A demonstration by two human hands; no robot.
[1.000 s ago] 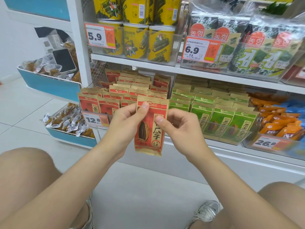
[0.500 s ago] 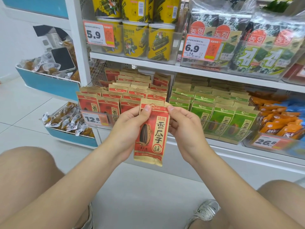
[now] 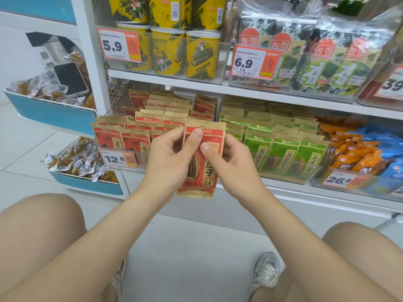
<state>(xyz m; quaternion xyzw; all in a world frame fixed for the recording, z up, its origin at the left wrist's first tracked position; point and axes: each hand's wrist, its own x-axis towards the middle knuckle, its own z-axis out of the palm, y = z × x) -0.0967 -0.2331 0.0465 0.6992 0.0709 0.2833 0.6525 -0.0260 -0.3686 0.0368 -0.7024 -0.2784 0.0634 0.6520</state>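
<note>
Open air down low: the floor (image 3: pixel 185 247) between your left knee (image 3: pixel 41 225) and right knee (image 3: pixel 359 247) lies free, right up to the white shelf base (image 3: pixel 239 214). Higher up, it tightens. Your left hand (image 3: pixel 172 158) and right hand (image 3: pixel 235 162) sit close together, and the red packet (image 3: pixel 202 171) fills the gap between them. Behind, the stocked red packets (image 3: pixel 122 138) stand packed row on row. A clear tray wall (image 3: pixel 142 159) crosses their fronts, so the way in is over the top, under the upper shelf (image 3: pixel 261 93). Green packets (image 3: pixel 281 158) press in just to the right. The white post (image 3: pixel 91 73) and blue bins (image 3: pixel 50 114) close off the left.
</note>
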